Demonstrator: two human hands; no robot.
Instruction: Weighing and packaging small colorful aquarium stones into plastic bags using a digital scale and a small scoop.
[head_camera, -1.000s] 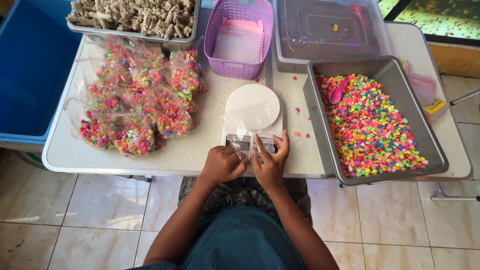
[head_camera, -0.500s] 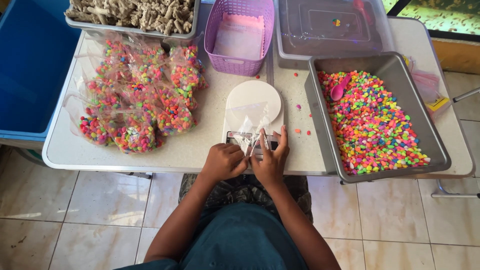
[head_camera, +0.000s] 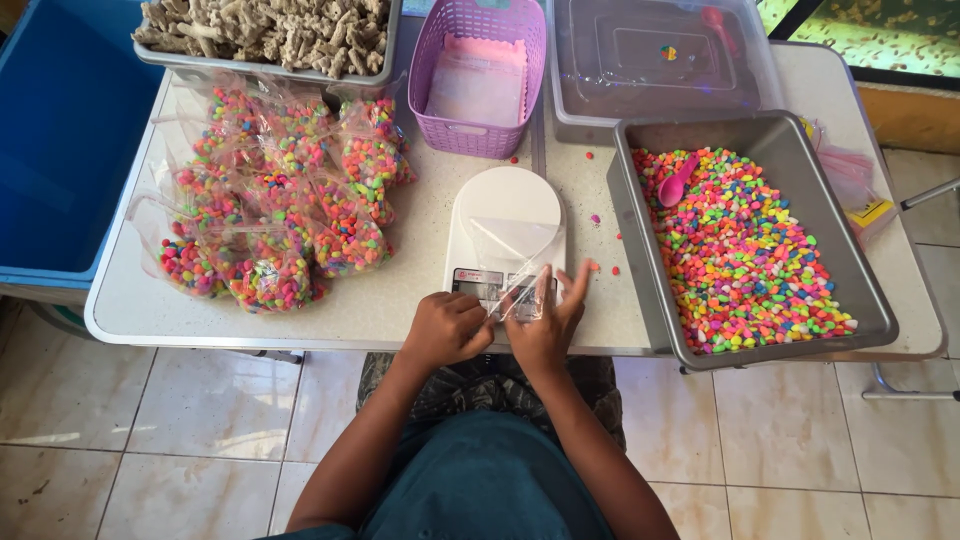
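Two hands pull at a little clear bag over the scale.

The left hand (head_camera: 447, 328) and the right hand (head_camera: 543, 325) both pinch the clear bag (head_camera: 517, 262) at the table's (head_camera: 400, 300) near edge; the bag lies on the white scale (head_camera: 503, 215); filled bags of bright pebbles (head_camera: 275, 210) sit to the left; a grey tray (head_camera: 850, 270) of pebbles with a pink scoop (head_camera: 678, 180) sits at the right edge.
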